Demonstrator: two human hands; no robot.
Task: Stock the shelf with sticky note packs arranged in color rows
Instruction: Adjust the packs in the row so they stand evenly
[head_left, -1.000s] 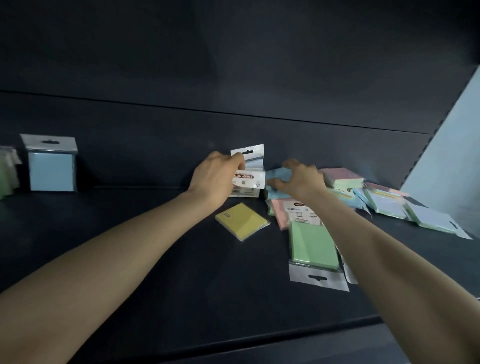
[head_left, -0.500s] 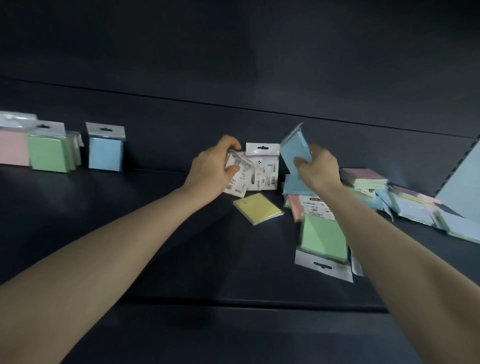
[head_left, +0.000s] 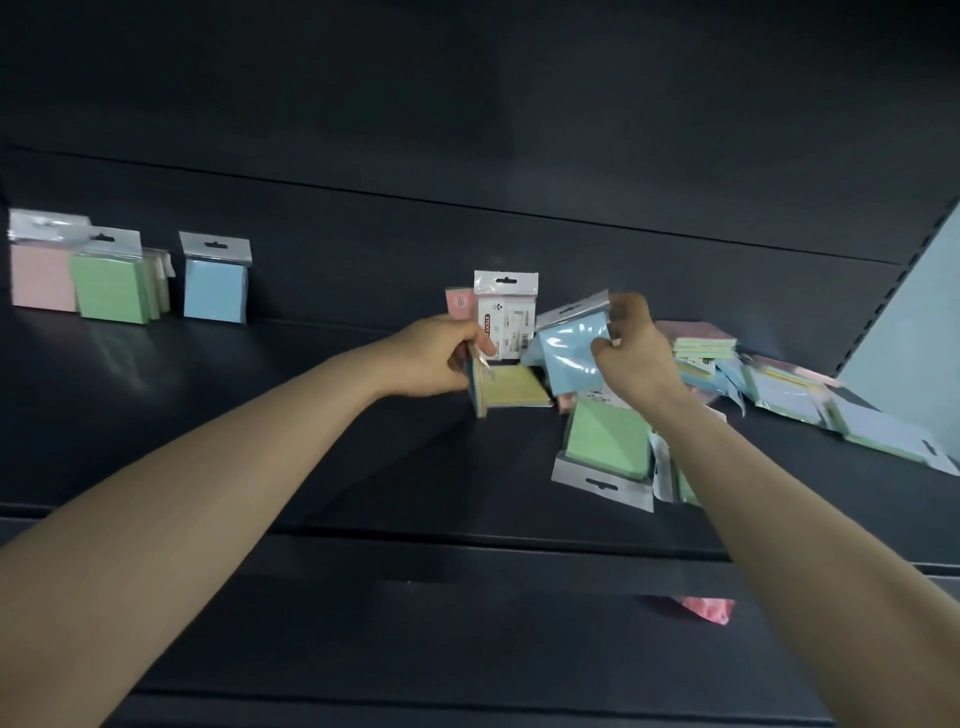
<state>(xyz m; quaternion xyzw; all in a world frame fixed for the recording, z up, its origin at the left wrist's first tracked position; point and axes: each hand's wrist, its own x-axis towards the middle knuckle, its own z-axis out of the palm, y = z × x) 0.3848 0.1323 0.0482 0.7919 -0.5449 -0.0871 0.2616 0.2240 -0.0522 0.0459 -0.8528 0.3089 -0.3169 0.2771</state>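
Fingers (head_left: 626, 307) of my right hand (head_left: 636, 358) pinch a blue pack (head_left: 569, 358), left hand (head_left: 436, 358) grips a stack (head_left: 477, 387) — best stood upright, tab up, beside the shelved blue (head_left: 214, 288)

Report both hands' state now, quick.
Left hand: gripping a bunch of packs.
Right hand: pinching a blue pack.

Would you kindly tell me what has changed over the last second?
The right hand lifted a blue pack out of the pile and holds it up beside the left hand, whose grip has raised its labelled packs off the shelf. The yellow pack, flat green pack and standing row at left stayed put.
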